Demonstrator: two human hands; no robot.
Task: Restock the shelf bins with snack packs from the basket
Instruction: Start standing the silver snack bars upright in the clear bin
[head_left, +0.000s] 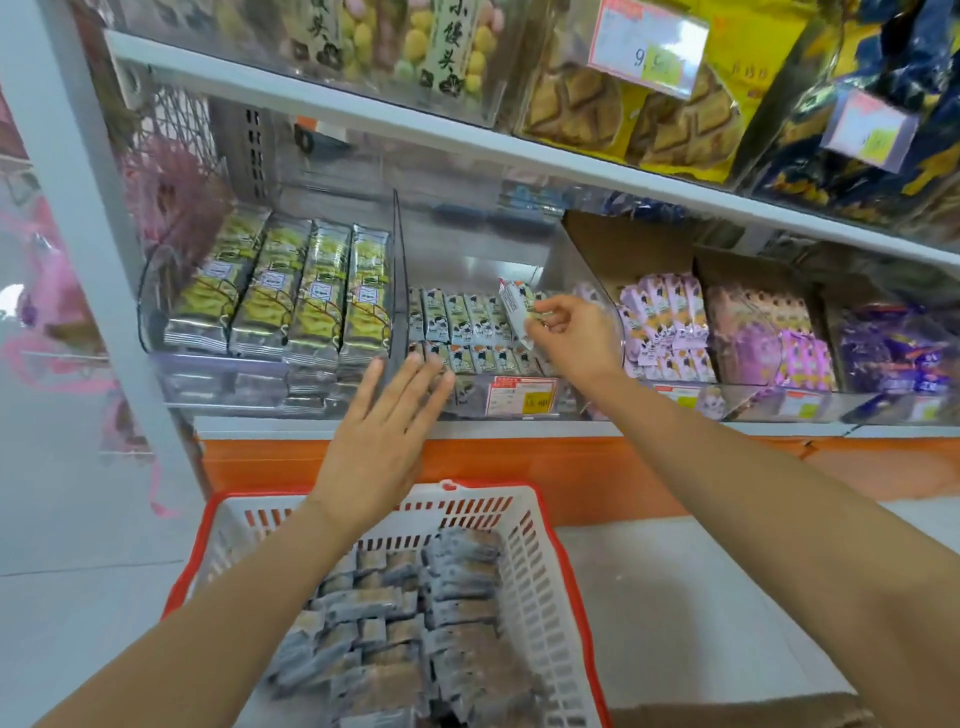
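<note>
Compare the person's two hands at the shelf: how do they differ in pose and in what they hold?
The left hand is flat with straight fingers and holds nothing; the right hand is curled, pinching a small snack pack. The left hand is at the front edge of the middle bin; the right hand is further in, above its packs. Both reach toward that bin.

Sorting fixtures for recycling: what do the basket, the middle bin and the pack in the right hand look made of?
The basket: moulded plastic, matte white slotted walls, red rim. The middle bin: clear rigid plastic, probably acrylic; glossy, see-through walls. The pack: thin printed film, likely plastic; shiny surface.
</note>
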